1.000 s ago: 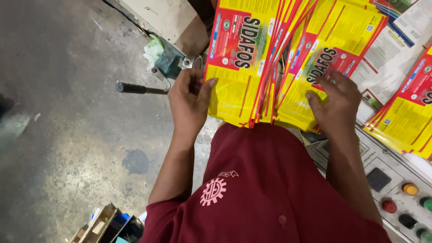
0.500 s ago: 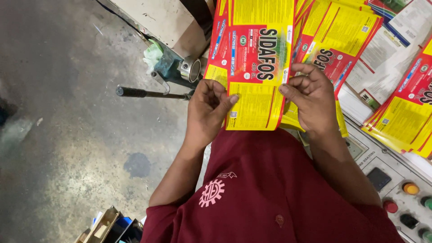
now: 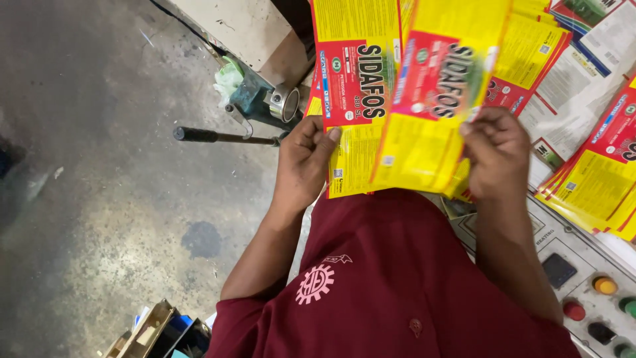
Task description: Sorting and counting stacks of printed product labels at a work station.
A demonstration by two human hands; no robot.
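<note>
Between the two hands, above the lap of the maroon shirt [image 3: 397, 292], sits a stack of yellow and red labels [image 3: 358, 99]. A moment ago the stack was held square, one sheet facing up; now the top label [image 3: 430, 113] has lifted off and tilts to the right, blurred with motion, so the sheets are being separated one from another. The left hand [image 3: 301, 166] has its fingers [image 3: 317, 139] closed on the lower left edge of the stack, thumb on the face. The right hand [image 3: 497, 156] pinches the lower right edge of the lifted label, fingers curled tight on it.

Beyond the hands, more sheets of the same kind lie fanned on the worktop [image 3: 563, 86], reaching toward its right edge, with another pile [image 3: 603, 179] just beside the right wrist. At the lower right corner a grey control panel [image 3: 583, 265] carries orange, red and green buttons. To the left, over the concrete floor [image 3: 86, 166], a metal lever with a dark handle [image 3: 225, 137] juts out from a green clamp.
</note>
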